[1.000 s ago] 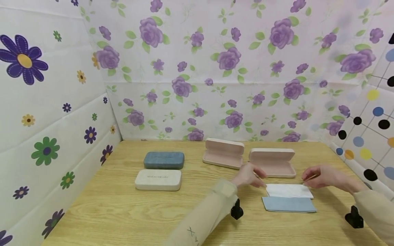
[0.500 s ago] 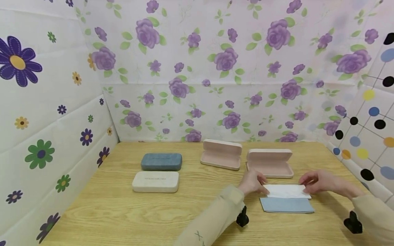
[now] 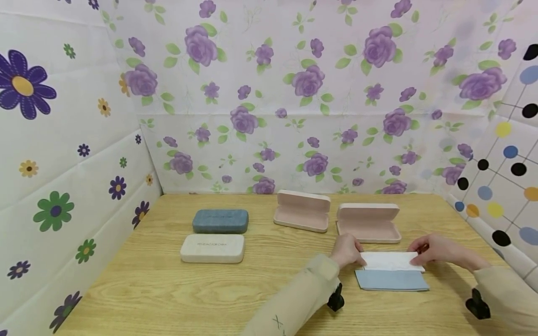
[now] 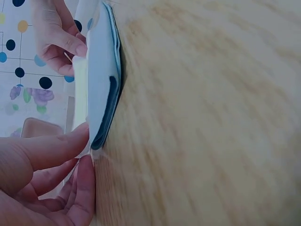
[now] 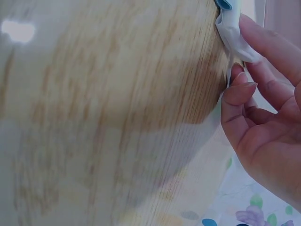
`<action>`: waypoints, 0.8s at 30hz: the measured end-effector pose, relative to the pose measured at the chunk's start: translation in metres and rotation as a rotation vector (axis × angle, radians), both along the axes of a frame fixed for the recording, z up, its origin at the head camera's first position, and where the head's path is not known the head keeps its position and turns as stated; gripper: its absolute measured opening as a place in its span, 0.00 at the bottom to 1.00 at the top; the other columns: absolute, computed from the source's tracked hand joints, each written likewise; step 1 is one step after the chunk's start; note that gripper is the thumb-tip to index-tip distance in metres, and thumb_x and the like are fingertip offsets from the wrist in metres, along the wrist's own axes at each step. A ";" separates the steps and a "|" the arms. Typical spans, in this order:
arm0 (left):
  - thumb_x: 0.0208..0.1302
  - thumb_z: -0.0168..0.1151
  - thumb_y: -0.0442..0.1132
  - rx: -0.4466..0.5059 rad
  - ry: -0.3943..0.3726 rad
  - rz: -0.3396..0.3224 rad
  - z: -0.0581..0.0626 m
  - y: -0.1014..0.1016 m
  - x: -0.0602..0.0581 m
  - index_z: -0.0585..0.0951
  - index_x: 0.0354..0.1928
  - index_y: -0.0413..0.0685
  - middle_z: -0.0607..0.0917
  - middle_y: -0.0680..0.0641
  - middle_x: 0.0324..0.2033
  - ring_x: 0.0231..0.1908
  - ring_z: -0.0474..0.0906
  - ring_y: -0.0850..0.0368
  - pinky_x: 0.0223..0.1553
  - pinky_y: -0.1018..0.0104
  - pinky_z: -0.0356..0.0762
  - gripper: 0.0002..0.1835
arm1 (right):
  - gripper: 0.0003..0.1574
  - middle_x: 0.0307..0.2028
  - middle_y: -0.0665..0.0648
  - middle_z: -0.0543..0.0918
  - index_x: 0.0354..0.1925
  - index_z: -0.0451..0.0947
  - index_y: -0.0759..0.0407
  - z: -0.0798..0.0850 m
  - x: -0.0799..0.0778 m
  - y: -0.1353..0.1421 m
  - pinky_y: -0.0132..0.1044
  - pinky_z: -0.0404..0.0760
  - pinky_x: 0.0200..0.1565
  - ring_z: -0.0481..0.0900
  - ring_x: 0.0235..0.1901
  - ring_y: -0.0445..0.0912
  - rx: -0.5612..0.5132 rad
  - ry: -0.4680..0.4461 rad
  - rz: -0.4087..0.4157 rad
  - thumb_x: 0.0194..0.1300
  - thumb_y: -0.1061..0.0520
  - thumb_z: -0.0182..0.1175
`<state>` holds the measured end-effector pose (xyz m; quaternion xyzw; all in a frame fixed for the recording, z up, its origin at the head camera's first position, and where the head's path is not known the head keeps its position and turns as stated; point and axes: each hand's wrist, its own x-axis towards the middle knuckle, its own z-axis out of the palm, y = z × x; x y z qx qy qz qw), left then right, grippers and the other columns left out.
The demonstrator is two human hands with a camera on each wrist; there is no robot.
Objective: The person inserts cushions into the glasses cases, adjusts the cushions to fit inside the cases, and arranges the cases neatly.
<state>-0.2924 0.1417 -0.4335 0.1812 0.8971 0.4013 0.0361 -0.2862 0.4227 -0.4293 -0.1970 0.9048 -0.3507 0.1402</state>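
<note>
A folded white cloth [image 3: 388,261] lies on the wooden table, just behind a folded light-blue cloth [image 3: 392,281]. My left hand [image 3: 346,251] pinches the white cloth's left end, its thumb on top in the left wrist view, where the blue cloth [image 4: 104,70] shows its layered folds. At the opposite end my right hand [image 3: 439,250] holds the right edge. From the right wrist, that hand's thumb and fingers [image 5: 270,52] close about the white cloth's end [image 5: 230,35]. Close behind the cloths stands an open glasses case [image 3: 369,228] with a pink lining.
Another open pink-lined glasses case [image 3: 301,215] stands farther back. To the left, a closed blue case [image 3: 220,221] sits behind a closed off-white case [image 3: 212,248]. Floral sheets [image 3: 277,93] wall the back and sides of the table [image 3: 168,289].
Both hands have come down from just beside the white cloth onto its two ends. The camera view has shifted slightly; the cases and blue cloth stay put.
</note>
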 end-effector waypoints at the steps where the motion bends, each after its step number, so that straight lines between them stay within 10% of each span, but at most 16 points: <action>1: 0.30 0.79 0.32 -0.017 0.027 0.000 0.000 0.001 0.000 0.81 0.20 0.45 0.74 0.59 0.15 0.19 0.68 0.67 0.25 0.78 0.67 0.13 | 0.15 0.24 0.52 0.74 0.36 0.77 0.64 0.000 0.000 0.000 0.31 0.66 0.20 0.65 0.19 0.37 -0.012 0.005 0.005 0.54 0.56 0.66; 12: 0.41 0.72 0.28 0.093 -0.057 -0.005 0.005 0.001 0.006 0.78 0.16 0.45 0.74 0.55 0.13 0.14 0.66 0.63 0.17 0.73 0.66 0.10 | 0.11 0.23 0.49 0.73 0.33 0.73 0.66 0.004 0.000 0.000 0.32 0.66 0.22 0.66 0.21 0.36 -0.099 0.032 0.058 0.56 0.60 0.64; 24: 0.47 0.64 0.21 0.504 -0.246 -0.045 0.010 -0.012 -0.004 0.77 0.23 0.37 0.75 0.50 0.17 0.21 0.77 0.50 0.25 0.60 0.77 0.07 | 0.15 0.36 0.63 0.74 0.41 0.69 0.71 0.016 0.002 -0.004 0.50 0.77 0.35 0.76 0.34 0.53 -0.347 -0.179 -0.100 0.61 0.61 0.59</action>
